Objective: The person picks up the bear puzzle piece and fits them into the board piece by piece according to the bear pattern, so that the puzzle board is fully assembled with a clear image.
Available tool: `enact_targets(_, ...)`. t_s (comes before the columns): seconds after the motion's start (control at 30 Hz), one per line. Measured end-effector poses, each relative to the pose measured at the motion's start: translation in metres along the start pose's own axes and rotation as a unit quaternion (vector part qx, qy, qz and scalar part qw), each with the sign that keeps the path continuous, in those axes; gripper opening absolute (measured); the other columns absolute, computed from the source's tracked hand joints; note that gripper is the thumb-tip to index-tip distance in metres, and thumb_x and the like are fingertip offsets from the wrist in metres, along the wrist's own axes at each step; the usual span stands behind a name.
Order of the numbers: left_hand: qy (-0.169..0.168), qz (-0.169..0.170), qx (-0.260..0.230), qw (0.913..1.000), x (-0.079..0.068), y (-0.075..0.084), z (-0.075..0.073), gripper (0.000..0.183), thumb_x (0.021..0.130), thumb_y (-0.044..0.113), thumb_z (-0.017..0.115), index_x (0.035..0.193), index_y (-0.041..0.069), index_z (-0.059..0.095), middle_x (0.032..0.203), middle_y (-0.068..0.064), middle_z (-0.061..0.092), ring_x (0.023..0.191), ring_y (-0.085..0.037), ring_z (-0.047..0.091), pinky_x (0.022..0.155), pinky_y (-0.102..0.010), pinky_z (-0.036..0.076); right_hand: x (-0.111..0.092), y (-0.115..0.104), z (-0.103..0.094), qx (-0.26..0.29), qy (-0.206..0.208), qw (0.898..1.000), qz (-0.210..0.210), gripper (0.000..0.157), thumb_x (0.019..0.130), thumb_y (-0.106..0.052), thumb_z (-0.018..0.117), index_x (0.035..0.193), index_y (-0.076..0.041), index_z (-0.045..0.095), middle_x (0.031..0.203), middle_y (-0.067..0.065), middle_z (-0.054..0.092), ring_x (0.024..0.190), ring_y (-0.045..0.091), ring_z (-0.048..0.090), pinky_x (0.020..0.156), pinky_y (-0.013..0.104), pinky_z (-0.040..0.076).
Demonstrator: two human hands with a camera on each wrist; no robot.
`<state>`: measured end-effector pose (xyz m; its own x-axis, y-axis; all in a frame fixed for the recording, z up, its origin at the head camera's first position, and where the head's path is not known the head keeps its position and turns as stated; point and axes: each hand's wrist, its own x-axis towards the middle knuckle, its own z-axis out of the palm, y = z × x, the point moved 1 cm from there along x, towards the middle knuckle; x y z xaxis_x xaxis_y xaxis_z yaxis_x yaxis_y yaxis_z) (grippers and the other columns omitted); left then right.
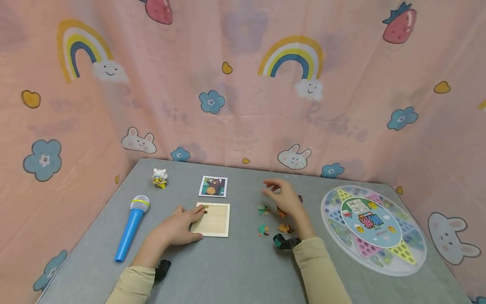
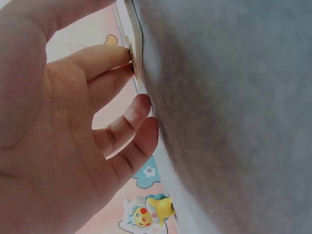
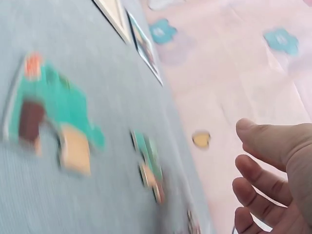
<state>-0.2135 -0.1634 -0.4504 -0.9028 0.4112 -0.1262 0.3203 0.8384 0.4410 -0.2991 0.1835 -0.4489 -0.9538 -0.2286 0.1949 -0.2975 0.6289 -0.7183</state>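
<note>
My left hand [image 1: 181, 226] rests at the left side of a square wooden puzzle tray [image 1: 210, 232], its fingers extended over the upper left corner and its thumb by the lower edge. A small puzzle piece [image 1: 205, 210] lies in that corner, partly hidden by the fingertips. In the left wrist view the fingertips touch the tray's rim [image 2: 138, 63]. My right hand [image 1: 284, 196] hovers above loose puzzle pieces, thumb and fingers apart, with nothing seen between them. Among these pieces are a green one [image 1: 263, 229] and a brown one [image 1: 284, 228]; the hand partly covers others.
A picture card of a bear [image 1: 213, 186] lies behind the tray. At left are a blue toy microphone [image 1: 130, 232] and a small figurine [image 1: 159, 178]. A round board game [image 1: 373, 230] lies at right. A patterned pink curtain [image 1: 243, 105] closes off the back.
</note>
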Motion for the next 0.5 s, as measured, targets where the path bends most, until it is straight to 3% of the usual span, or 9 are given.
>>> enact_targets(0.2, 0.005, 0.006, 0.006, 1.0, 0.001, 0.002, 0.0, 0.077, 0.089, 0.03, 0.084, 0.156, 0.006, 0.054, 0.165, -0.009, 0.047, 0.108, -0.026, 0.046, 0.088, -0.04, 0.049, -0.008, 0.031, -0.014, -0.009, 0.015, 1.0, 0.009, 0.042, 0.101, -0.018, 0.075, 0.137, 0.001, 0.068, 0.127, 0.022, 0.07, 0.114, 0.039, 0.065, 0.096, 0.056, 0.057)
enact_targets(0.33, 0.007, 0.008, 0.015, 0.9998, 0.0, 0.002, -0.001, 0.076, 0.09, 0.028, 0.083, 0.155, 0.004, 0.053, 0.165, -0.01, 0.048, 0.128, -0.037, 0.047, 0.104, -0.052, 0.05, -0.009, 0.044, -0.021, -0.032, 0.025, 0.999, 0.003, 0.041, 0.1, -0.014, 0.075, 0.136, 0.004, 0.068, 0.127, 0.025, 0.07, 0.114, 0.042, 0.065, 0.097, 0.059, 0.055)
enact_targets(0.5, -0.002, 0.013, 0.015, 0.9998, -0.001, 0.003, 0.0, 0.075, 0.092, 0.027, 0.081, 0.156, 0.0, 0.051, 0.165, -0.014, 0.046, 0.149, -0.048, 0.036, 0.119, -0.062, 0.039, -0.012, 0.051, -0.027, -0.057, 0.026, 0.998, 0.0, 0.039, 0.099, -0.013, 0.076, 0.133, 0.003, 0.07, 0.125, 0.024, 0.071, 0.114, 0.045, 0.065, 0.096, 0.061, 0.055)
